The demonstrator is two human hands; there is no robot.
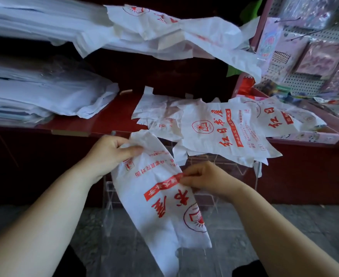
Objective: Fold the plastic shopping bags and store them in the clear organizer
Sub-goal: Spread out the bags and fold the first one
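Left grip point(112, 151): closed on the top end of a white plastic shopping bag with red printed characters point(160, 206), the thumb lying over the plastic and the fingers curled behind it.
Right grip point(204, 177): narrow, with the fingertips pinching the bag's right edge, on the red printed band.
Held bag: it hangs slanted between the two hands, upper end to the left and lower end falling towards the bottom of the view. It is creased and narrowed lengthwise, and a round red emblem shows near its lower right.
Clear plastic organizer point(234, 166): it stands just behind and below the held bag, in front of the desk edge. Only its see-through edges and walls can be made out, and I cannot tell what is inside.
Red desk point(114, 120): it lies beyond the hands, with its front edge just above them.
Loose white shopping bags with the same red print point(224, 132): they lie spread and overlapping on the desk's right part, and some hang over its front edge above the organizer.
Stack of white folded sheets point(44, 92): it sits on the desk's left part, well apart from the held bag.
Crumpled white bags point(174, 33): they lie on a level above, spilling to the right.
White perforated board point(304, 80): it is at the far right, with shiny packets point(324, 56) hung on it.
Grey floor point(264, 216): it lies beneath the arms.
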